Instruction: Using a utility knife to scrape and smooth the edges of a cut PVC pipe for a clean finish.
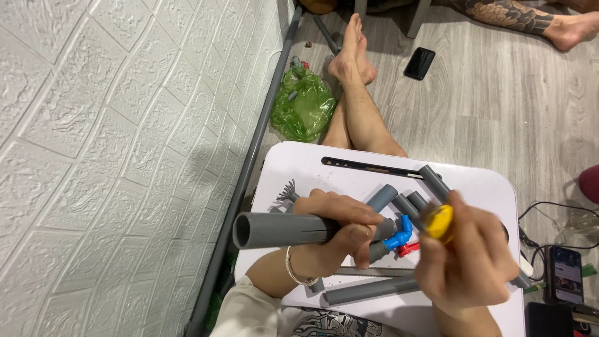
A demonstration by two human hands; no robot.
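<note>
— What's the biggest thing under you?

— The white bench [349,168], out past my fingers. Beyond its far edge my own bare legs [359,118] stretch over the wooden floor [499,106], and a green plastic bag [304,103] lies by the white brick wall [112,156]

— And in your left hand?

— My left hand [331,228] is wrapped round a grey pipe [281,229]. The fingers [349,215] are clamped over its top, thumb underneath, and its open end sticks out to the left of my knuckles, held above the bench

— The right one?

— My right hand [465,259] is closed on a yellow-handled tool [440,223]. Only the yellow butt shows above my fingers, so I cannot tell what kind of tool it is. It sits just right of the pipe's hidden end

— What lies around them?

— Below both hands, nearer me, a long grey pipe piece [371,290] rests flat on the bench. Beyond my fingers are several short grey pipe offcuts [409,203], and further off a thin black strip [368,166]. Between my two hands a blue elbow fitting [400,236] sits just beside a small red part [409,249]

— Anything off the bench?

— A dark phone [419,63] on the floor far ahead, and another phone [566,274] with a lit screen to the right of my right hand
</note>
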